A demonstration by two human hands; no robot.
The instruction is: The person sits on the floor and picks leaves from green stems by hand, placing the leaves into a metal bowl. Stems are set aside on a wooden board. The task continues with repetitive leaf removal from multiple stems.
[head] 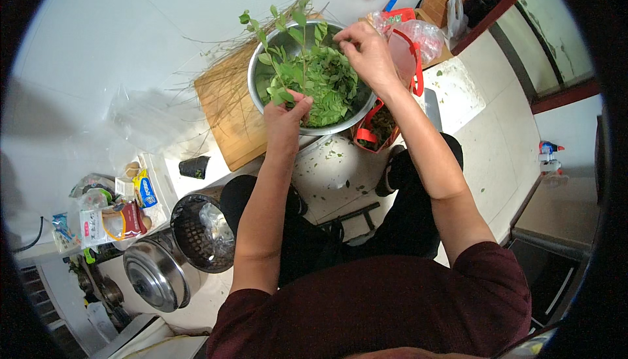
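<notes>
My left hand (pixel 289 114) pinches the lower ends of leafy green stems (pixel 304 50) at the near left rim of a stainless steel bowl (pixel 360 118). The stems rise away from me, across the bowl and past its far rim. Plucked green leaves (pixel 324 94) fill much of the bowl, some darker on the right side. Over the bowl's far right rim hangs my right hand (pixel 365 52), its fingers bent towards the stem tops. Whether anything sits between those fingertips is hidden.
Thin bare twigs (pixel 235 69) lie on a wooden board (pixel 230 114) left of the bowl. A red-handled bag (pixel 378 128) with dark leaves stands at right. A black basket bin (pixel 201 236) and a lidded steel pot (pixel 157 270) stand at lower left. Leaf bits dot a white rounded surface (pixel 328 163).
</notes>
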